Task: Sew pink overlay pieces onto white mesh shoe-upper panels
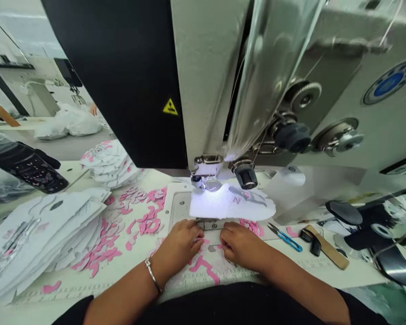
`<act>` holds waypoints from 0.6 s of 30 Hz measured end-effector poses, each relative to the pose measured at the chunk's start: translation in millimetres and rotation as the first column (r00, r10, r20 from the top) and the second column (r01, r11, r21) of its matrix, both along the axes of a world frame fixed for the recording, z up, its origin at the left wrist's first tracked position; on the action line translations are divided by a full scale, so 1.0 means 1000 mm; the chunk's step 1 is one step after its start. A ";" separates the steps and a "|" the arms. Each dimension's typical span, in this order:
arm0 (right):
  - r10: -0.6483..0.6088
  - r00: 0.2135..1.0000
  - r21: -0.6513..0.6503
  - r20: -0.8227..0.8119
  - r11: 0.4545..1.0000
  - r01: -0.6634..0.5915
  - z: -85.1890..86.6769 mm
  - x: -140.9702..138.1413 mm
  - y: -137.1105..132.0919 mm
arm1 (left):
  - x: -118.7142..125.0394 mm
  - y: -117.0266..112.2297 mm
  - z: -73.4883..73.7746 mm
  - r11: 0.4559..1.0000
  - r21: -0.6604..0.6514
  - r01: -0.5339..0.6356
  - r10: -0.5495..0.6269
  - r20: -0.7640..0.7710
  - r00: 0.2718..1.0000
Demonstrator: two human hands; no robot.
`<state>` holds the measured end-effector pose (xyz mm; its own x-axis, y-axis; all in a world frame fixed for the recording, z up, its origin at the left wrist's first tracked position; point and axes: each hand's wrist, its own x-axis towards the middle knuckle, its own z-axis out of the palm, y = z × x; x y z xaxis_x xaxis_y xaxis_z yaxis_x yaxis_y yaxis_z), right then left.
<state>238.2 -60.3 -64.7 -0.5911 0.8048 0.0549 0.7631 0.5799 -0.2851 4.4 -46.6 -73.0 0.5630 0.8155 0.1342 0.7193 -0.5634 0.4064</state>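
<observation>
Both grips were seen low on the work, neither clearly closed: the left grip (177, 248) and the right grip (243, 246) were held half-curled, with the fingers pressed down just in front of a metal clamp plate (181, 207), and whether anything was pinched beneath them could not be told. Directly ahead of both grips, a white mesh shoe upper (232, 203) bearing a pink N was laid under the presser foot (205, 179) of a sewing machine, enclosed by neither grip. Its long axis was set nearly across the view, tilted slightly downward to the right. One end was pointed toward the left grip's side and tucked under the foot, so the left grip was judged nearer the stitching point, while the other end was extended past the right grip. To the left of the left grip, a stack of cut panels (37, 239) was piled on the surface (325, 280); blue-handled snips (286, 238) were placed to the right of the right grip.
</observation>
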 end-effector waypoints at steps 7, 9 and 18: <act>-0.033 0.999 -0.035 0.011 0.999 0.034 -0.009 -0.002 0.002 | 0.001 0.002 0.002 0.999 -0.039 -0.020 0.020 -0.004 1.000; -0.018 1.000 -0.026 0.006 0.999 0.018 -0.013 -0.002 0.002 | 0.001 0.001 0.003 0.999 -0.038 -0.023 0.023 -0.012 1.000; -0.035 0.939 -0.109 -0.343 0.994 -0.003 -0.005 -0.004 0.001 | 0.001 -0.006 0.006 0.999 -0.017 -0.028 0.030 0.122 0.992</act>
